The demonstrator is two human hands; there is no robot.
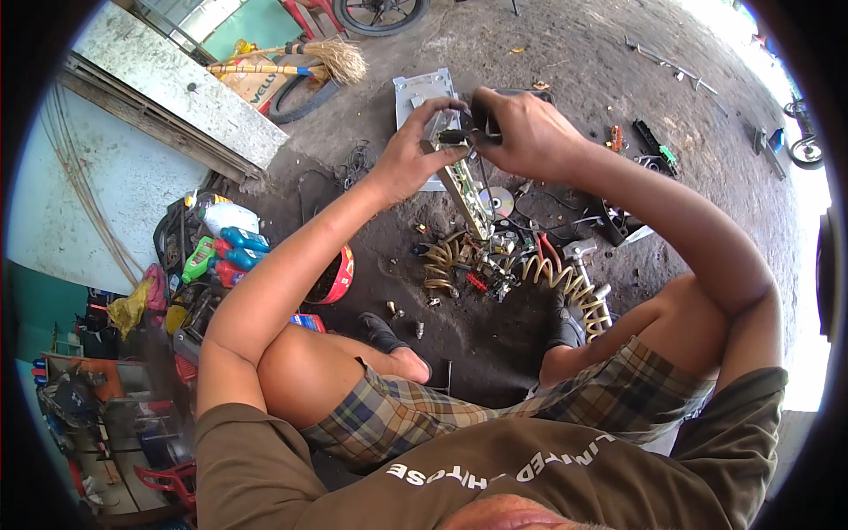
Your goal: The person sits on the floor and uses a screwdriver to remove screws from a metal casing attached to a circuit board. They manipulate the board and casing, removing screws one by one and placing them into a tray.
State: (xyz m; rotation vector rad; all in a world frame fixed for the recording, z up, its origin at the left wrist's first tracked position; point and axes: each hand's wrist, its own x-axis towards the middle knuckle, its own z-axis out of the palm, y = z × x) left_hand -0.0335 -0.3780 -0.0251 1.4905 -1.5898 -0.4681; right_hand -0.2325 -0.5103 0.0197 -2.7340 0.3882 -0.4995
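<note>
Right now, in the head view, the left hand [415, 152] is holding the far end of a long circuit board [471, 196], fingers curling partway around; the board is slanting from that grip toward the person, veering slightly right. The right hand [523, 132] is bending just beside it, its hold hidden.

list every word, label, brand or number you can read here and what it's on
Brown shirt: white capital letters in a curve, wording not copied here.
Tan package by the straw broom: large letters, not copied here.
Red round tub: print too small to read.
Blue bottle: label too small to read.
</note>
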